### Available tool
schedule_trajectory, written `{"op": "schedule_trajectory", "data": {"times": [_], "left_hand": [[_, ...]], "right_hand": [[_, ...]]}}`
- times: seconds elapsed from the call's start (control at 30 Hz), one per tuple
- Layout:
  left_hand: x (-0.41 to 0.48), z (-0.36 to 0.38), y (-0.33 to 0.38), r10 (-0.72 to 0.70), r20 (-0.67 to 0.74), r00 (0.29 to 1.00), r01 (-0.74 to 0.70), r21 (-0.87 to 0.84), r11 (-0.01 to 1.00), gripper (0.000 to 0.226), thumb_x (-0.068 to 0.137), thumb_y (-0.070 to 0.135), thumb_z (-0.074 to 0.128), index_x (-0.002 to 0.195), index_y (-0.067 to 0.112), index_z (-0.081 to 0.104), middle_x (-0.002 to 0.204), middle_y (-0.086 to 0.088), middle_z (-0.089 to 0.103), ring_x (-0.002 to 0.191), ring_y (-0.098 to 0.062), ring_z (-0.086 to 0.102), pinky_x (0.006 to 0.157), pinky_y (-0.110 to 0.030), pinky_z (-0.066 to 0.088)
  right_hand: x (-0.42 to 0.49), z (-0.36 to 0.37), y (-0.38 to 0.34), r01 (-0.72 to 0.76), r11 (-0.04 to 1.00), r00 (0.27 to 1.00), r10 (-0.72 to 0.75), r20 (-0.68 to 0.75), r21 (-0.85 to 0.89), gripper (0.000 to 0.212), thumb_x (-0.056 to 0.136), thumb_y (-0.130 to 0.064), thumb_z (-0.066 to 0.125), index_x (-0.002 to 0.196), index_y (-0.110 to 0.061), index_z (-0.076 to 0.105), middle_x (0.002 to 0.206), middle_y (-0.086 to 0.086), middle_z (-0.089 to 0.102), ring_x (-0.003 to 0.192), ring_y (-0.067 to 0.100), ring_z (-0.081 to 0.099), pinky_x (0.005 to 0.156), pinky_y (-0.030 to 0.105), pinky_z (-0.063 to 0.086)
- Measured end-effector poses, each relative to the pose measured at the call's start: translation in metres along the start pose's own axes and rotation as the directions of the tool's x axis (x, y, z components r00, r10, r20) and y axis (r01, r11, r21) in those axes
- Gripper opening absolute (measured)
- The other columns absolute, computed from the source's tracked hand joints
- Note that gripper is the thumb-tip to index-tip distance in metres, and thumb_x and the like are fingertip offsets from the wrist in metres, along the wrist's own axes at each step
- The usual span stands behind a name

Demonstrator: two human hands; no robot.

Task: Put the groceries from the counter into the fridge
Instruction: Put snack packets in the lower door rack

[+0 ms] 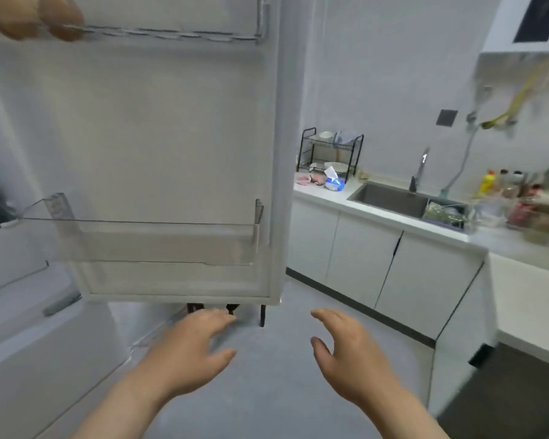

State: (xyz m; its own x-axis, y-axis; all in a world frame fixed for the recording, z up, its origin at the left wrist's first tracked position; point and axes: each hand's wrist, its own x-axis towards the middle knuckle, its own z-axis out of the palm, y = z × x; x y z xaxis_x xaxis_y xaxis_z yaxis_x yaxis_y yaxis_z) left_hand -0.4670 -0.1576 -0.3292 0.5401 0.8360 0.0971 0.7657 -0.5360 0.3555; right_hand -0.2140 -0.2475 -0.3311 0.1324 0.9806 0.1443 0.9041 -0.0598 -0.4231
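White fridge door (171, 137) stands open ahead and to my left, with a clear shelf (159, 242) low on it. To my right the table (320, 193) runs along the wall. The groceries (533, 213) lie in a blurred heap at its far right end, past the sink (390, 198), well apart from me. Both hands are empty, fingers loosely spread: my left grip (187, 350) is below the door, while my right grip (352, 353) is nearer the groceries, so I judge it should lead rightward.

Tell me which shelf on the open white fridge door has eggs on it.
The upper clear-railed door shelf, at the frame's top: brown eggs sit at its left end. The lower clear plastic door bin shows none.
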Motion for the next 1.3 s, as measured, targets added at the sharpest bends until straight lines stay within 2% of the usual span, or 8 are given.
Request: {"op": "schedule_trajectory", "data": {"times": [0.1, 0.2, 0.57, 0.67, 0.77, 0.93, 1.1, 1.3], "left_hand": [[0.015, 0.018, 0.039, 0.103, 0.049, 0.993, -0.104, 0.011, 0.995, 0.064, 0.086, 0.062, 0.046, 0.146, 0.040, 0.036, 0.153, 0.023, 0.029, 0.142, 0.004, 0.020, 0.110, -0.010, 0.011], [0.030, 0.031, 0.075, 0.181, 0.085, 0.980, -0.182, 0.008, 0.983, 0.059, 0.092, 0.056, 0.049, 0.147, 0.039, 0.034, 0.153, 0.025, 0.028, 0.143, 0.004, 0.019, 0.115, -0.017, 0.016], [0.075, 0.077, 0.205, 0.489, 0.223, 0.843, -0.486, -0.072, 0.871, 0.059, 0.094, 0.055, 0.048, 0.149, 0.040, 0.030, 0.155, 0.022, 0.027, 0.143, 0.001, 0.020, 0.116, -0.021, 0.018], [0.088, 0.090, 0.230, 0.554, 0.253, 0.793, -0.550, -0.092, 0.830, 0.059, 0.094, 0.054, 0.047, 0.148, 0.039, 0.031, 0.155, 0.021, 0.027, 0.143, 0.002, 0.021, 0.114, -0.018, 0.017], [0.098, 0.107, 0.255, 0.619, 0.285, 0.732, -0.614, -0.118, 0.781, 0.058, 0.094, 0.053, 0.048, 0.148, 0.038, 0.032, 0.154, 0.021, 0.028, 0.142, 0.002, 0.022, 0.112, -0.015, 0.015], [0.112, 0.134, 0.303, 0.714, 0.358, 0.601, -0.694, -0.208, 0.689, 0.057, 0.095, 0.053, 0.048, 0.148, 0.039, 0.032, 0.154, 0.022, 0.028, 0.141, 0.001, 0.023, 0.115, -0.020, 0.018], [0.124, 0.157, 0.354, 0.810, 0.356, 0.466, -0.768, -0.292, 0.570, 0.058, 0.093, 0.056, 0.048, 0.147, 0.042, 0.031, 0.153, 0.024, 0.030, 0.140, 0.002, 0.026, 0.114, -0.018, 0.019], [0.119, 0.181, 0.406, 0.900, 0.345, 0.265, -0.842, -0.372, 0.391, 0.057, 0.095, 0.053, 0.047, 0.148, 0.040, 0.031, 0.152, 0.023, 0.030, 0.141, 0.001, 0.025, 0.113, -0.017, 0.020]], "right_hand": [[-0.027, -0.021, 0.037, -0.109, 0.994, 0.992, 0.108, -0.058, -0.003, 0.047, 0.099, -0.038, 0.046, 0.145, -0.036, 0.038, 0.148, -0.022, 0.039, 0.137, 0.000, 0.033, 0.107, 0.015, 0.026], [-0.054, -0.042, 0.070, -0.219, 0.975, 0.970, 0.220, -0.100, 0.023, 0.047, 0.099, -0.036, 0.048, 0.145, -0.034, 0.038, 0.148, -0.020, 0.040, 0.137, 0.001, 0.034, 0.110, 0.018, 0.027], [-0.152, -0.094, 0.144, -0.556, 0.821, 0.774, 0.568, -0.282, 0.128, 0.045, 0.098, -0.031, 0.052, 0.142, -0.031, 0.045, 0.144, -0.018, 0.046, 0.133, 0.001, 0.039, 0.107, 0.018, 0.031], [-0.180, -0.100, 0.158, -0.641, 0.748, 0.690, 0.659, -0.299, 0.172, 0.044, 0.099, -0.030, 0.050, 0.142, -0.031, 0.045, 0.144, -0.018, 0.045, 0.132, 0.001, 0.039, 0.101, 0.014, 0.028], [-0.206, -0.103, 0.168, -0.721, 0.663, 0.597, 0.742, -0.307, 0.201, 0.044, 0.099, -0.030, 0.049, 0.143, -0.030, 0.044, 0.146, -0.015, 0.044, 0.134, 0.004, 0.039, 0.104, 0.016, 0.029], [-0.241, -0.104, 0.176, -0.825, 0.508, 0.420, 0.845, -0.330, 0.249, 0.042, 0.099, -0.029, 0.049, 0.142, -0.029, 0.046, 0.144, -0.016, 0.045, 0.127, 0.005, 0.046, 0.104, 0.018, 0.033], [-0.274, -0.114, 0.177, -0.887, 0.360, 0.235, 0.891, -0.389, 0.289, 0.041, 0.099, -0.029, 0.050, 0.140, -0.029, 0.048, 0.139, -0.020, 0.047, 0.128, 0.002, 0.043, 0.098, 0.013, 0.032], [-0.319, -0.114, 0.163, -0.910, 0.175, -0.008, 0.899, -0.438, 0.376, 0.040, 0.099, -0.030, 0.050, 0.139, -0.031, 0.048, 0.140, -0.020, 0.046, 0.129, 0.002, 0.042, 0.102, 0.019, 0.036]]}}
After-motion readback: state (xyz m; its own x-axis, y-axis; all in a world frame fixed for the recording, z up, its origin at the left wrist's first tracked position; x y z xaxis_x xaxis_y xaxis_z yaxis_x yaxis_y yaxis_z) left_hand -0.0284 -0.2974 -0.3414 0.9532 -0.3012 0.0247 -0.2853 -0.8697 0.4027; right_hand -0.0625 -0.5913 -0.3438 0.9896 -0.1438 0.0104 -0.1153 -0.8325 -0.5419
